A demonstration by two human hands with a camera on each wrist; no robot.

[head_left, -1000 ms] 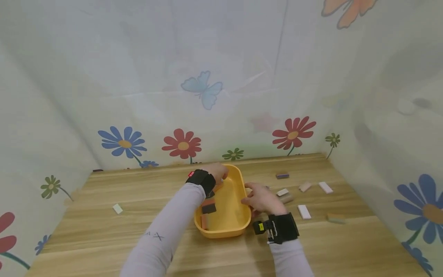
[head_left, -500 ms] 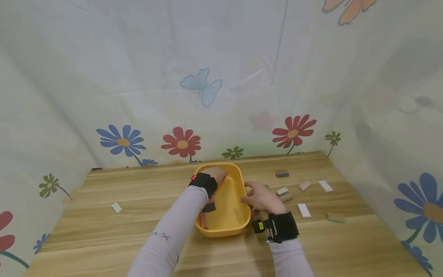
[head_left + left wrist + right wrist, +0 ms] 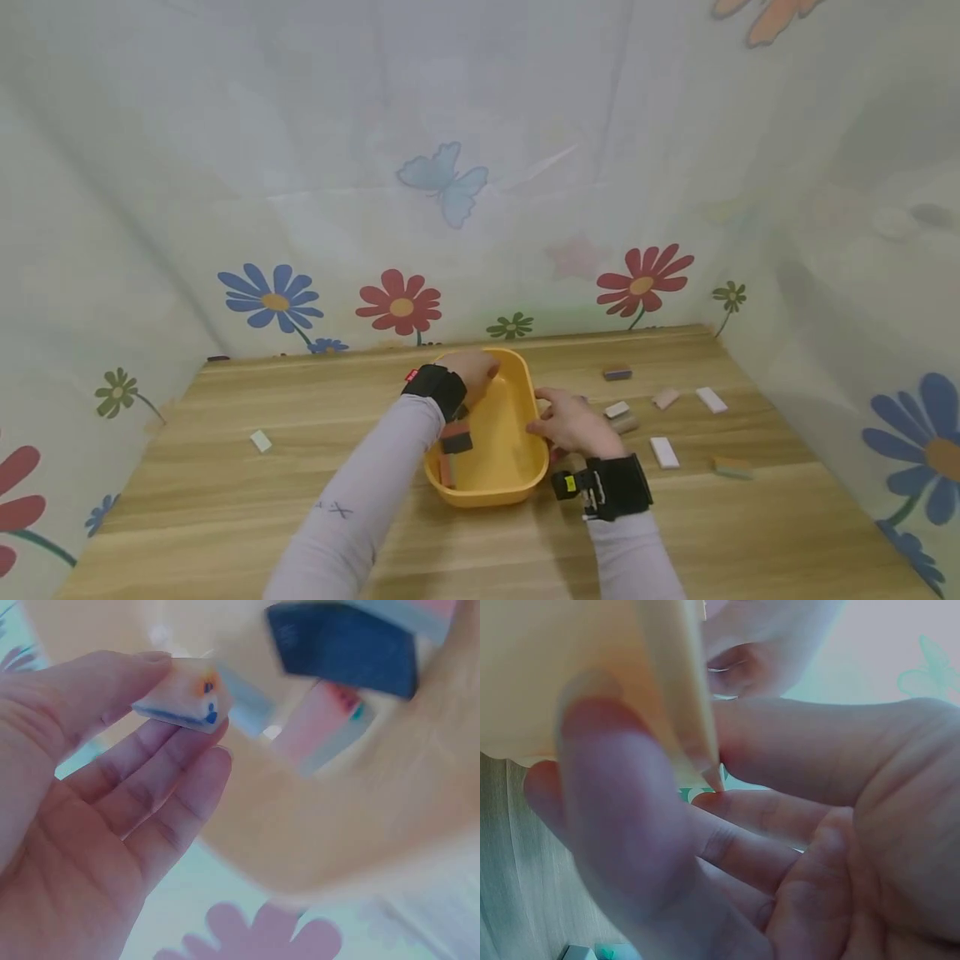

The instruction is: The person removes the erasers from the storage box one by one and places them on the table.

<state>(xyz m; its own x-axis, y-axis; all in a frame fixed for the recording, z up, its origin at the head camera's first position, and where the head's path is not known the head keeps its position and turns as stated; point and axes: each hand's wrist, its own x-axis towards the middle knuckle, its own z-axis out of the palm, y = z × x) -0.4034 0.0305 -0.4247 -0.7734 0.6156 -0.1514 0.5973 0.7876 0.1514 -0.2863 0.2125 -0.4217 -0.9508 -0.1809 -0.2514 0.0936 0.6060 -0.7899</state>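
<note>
In the left wrist view my left hand point(image 3: 112, 780) pinches a small whitish eraser point(image 3: 184, 694) with blue marks between thumb and fingers. The head view has that left hand point(image 3: 472, 372) inside the far left part of a yellow plastic tray point(image 3: 491, 498), its eraser hidden there. My right hand point(image 3: 576, 427) grips the tray's right wall, thumb and fingers on either side of the rim point(image 3: 694, 690). Several erasers lie along the tray's left side, among them a dark one point(image 3: 341, 649) and a pink and grey one point(image 3: 319, 724).
Right of the tray, several erasers lie loose on the wooden table point(image 3: 337, 425), including a white one point(image 3: 664, 452), a blue and brown one point(image 3: 617, 373) and a greenish one point(image 3: 731, 467). Another white eraser point(image 3: 260, 441) lies far left. Flowered sheeting point(image 3: 510, 233) surrounds the table.
Half a second ago my left hand leaned a little further over the tray, covering more erasers; it has since drawn back slightly. My right hand has kept its hold on the tray's wall.
</note>
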